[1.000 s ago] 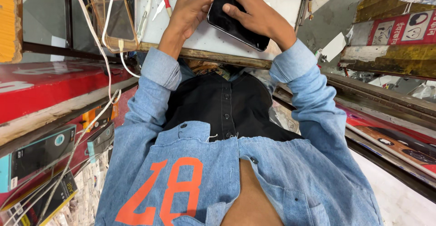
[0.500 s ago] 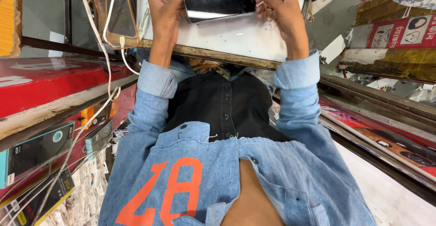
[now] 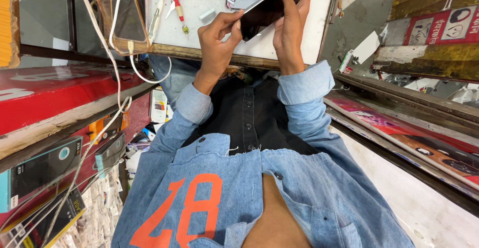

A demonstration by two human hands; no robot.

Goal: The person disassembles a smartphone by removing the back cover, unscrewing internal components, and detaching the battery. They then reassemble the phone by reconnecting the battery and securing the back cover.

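while both hands grip the phone [image 3: 267, 9] | left hand [image 3: 219, 38] at 7 o'clock, right hand [image 3: 289, 23] at 3 | step looks like inspecting/prying | next probably needs steady edge grip

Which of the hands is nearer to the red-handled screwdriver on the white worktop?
Left. The left hand grips the dark phone just beside the red-handled screwdriver; the right hand is farther, across the phone.

Both forearms are raised side by side in rolled blue denim sleeves, the left hand [image 3: 219, 41] pinching with thumb and bent fingers at the near left, the right hand [image 3: 291, 28] upright, fingers extended and closed in a grip.
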